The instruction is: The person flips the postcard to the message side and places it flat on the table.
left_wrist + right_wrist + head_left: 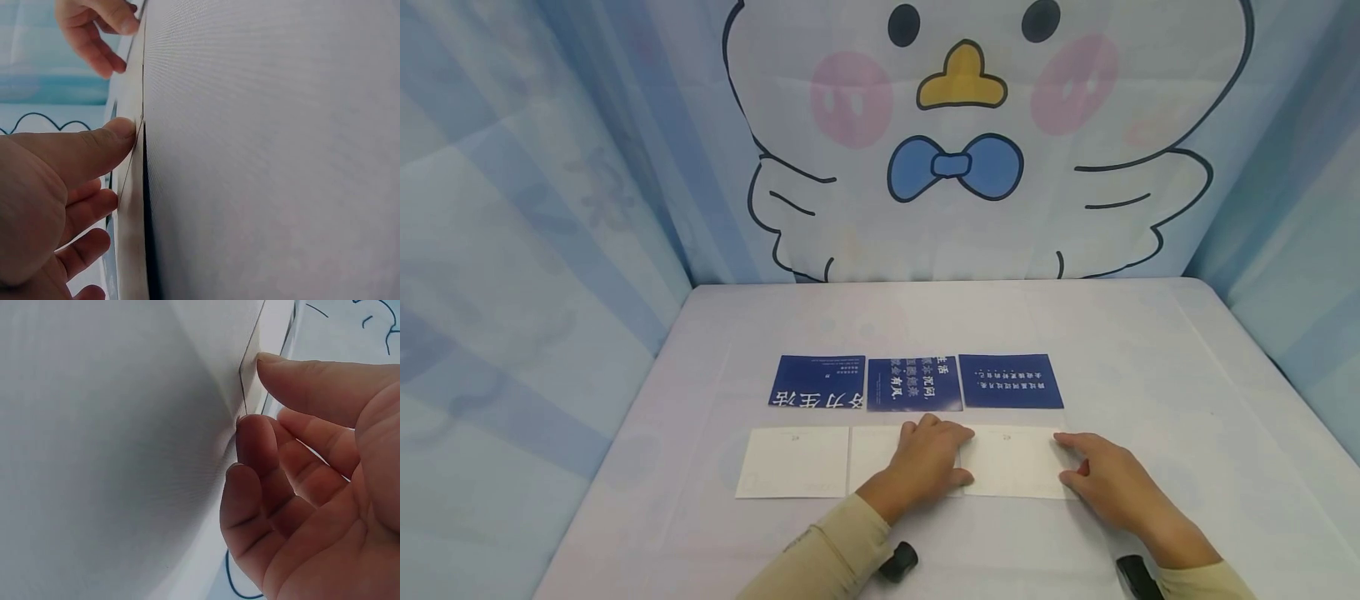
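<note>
Three cards with their cream sides up lie in a front row: a left card (792, 463), a middle card (872, 450) and a right card (1011, 462). My left hand (922, 461) reaches over the middle card, its thumb and fingertips at the seam with the right card. At the right card's outer edge is my right hand (1108, 483), thumb near the front corner and index finger near the back corner. In the right wrist view the other fingers (256, 444) bend beside that edge, close to the tabletop. The thumb (122, 128) of my left hand touches the card edge in the left wrist view.
Behind the cream row lie three dark blue cards with white lettering: left (817, 382), middle (914, 383) and right (1011, 382). They rest on a pale cloth-covered table (715, 550). A curtain with a cartoon bird (955, 233) hangs behind its far edge.
</note>
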Demonstrator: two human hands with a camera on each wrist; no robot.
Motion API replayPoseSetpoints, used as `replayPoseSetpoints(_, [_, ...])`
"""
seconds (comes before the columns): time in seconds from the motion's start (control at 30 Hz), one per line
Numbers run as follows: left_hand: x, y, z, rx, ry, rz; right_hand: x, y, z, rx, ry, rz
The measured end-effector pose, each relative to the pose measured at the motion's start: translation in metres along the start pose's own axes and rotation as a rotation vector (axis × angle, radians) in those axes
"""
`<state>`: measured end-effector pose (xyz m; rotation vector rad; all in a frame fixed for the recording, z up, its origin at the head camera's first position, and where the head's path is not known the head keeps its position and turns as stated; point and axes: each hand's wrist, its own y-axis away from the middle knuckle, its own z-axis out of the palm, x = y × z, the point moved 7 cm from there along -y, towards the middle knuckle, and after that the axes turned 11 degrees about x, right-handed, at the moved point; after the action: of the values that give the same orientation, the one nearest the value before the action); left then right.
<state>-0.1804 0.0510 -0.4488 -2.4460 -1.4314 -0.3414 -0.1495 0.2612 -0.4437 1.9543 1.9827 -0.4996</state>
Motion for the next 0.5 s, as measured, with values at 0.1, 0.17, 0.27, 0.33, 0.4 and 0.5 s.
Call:
replayPoseSetpoints(0.1, [0.0,-0.0004,-0.0004,-0.007,-0.001,-0.004,-0.001,-0.0004,0.0,-0.004,0.003,-0.005])
replayPoseSetpoints(0.17, [-0.0001,-0.0006,-0.0009,-0.009,0.0,-0.006,-0.0016,-0.0007,0.0002,-0.008,0.006,-0.006])
replayPoseSetpoints(0.27, [-0.0006,-0.0006,-0.0009,-0.011,0.012,-0.006,-0.0015,-0.0006,0.0002,-0.017,0.008,0.008])
replayPoseSetpoints(0.33, [-0.0012,-0.0004,-0.0009,-0.007,0.035,-0.007,-0.0011,-0.0002,0.0002,-0.023,0.007,0.022])
replayPoseSetpoints(0.4, [-0.0019,-0.0003,-0.0009,0.003,0.065,-0.009,-0.0005,0.0006,-0.0012,-0.021,0.015,0.042])
replayPoseSetpoints(0.5, [-0.0022,-0.003,-0.0042,0.053,0.113,-0.018,-0.001,-0.0011,-0.008,-0.005,0.031,0.062])
